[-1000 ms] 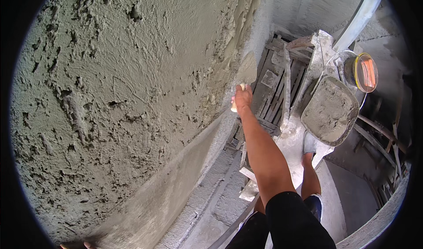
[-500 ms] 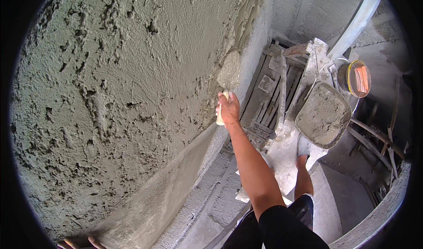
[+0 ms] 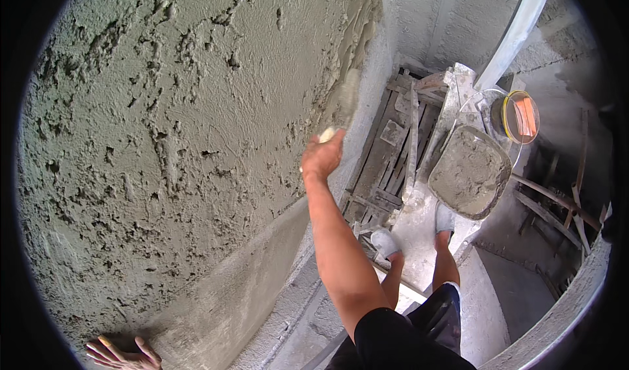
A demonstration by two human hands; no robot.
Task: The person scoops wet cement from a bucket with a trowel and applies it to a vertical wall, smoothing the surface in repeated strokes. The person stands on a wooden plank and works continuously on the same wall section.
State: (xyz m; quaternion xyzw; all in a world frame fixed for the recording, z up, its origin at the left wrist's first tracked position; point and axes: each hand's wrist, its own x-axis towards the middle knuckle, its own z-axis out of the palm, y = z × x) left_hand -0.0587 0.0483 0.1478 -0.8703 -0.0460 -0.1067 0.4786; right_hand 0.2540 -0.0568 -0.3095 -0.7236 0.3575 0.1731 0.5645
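My right hand [image 3: 321, 156] is closed around the pale handle of a trowel [image 3: 327, 134]. The trowel's blade, smeared by motion and coated in mortar, lies against the right edge of the wet plaster [image 3: 216, 108] on the large wall. A thick ridge of fresh mortar [image 3: 357, 36] runs up that edge above the blade. At the lower left, my left hand [image 3: 124, 355] rests with spread fingers against the wall, near the smoother bare strip [image 3: 216, 304] below the plaster. Rough pits and holes mark much of the plastered surface.
My feet stand on a mortar-stained plank [image 3: 419, 239]. Right of them sits a tub [image 3: 470, 173] of grey mortar, with a yellow-rimmed bucket [image 3: 504, 117] holding orange pieces behind it. Wooden slats [image 3: 380, 167] lie left of the plank, and loose poles [image 3: 557, 216] at the right.
My right hand has shifted left and slightly down in view, its wrist turned, with the trowel still held. More of my left hand shows now, and my second foot has come into view.
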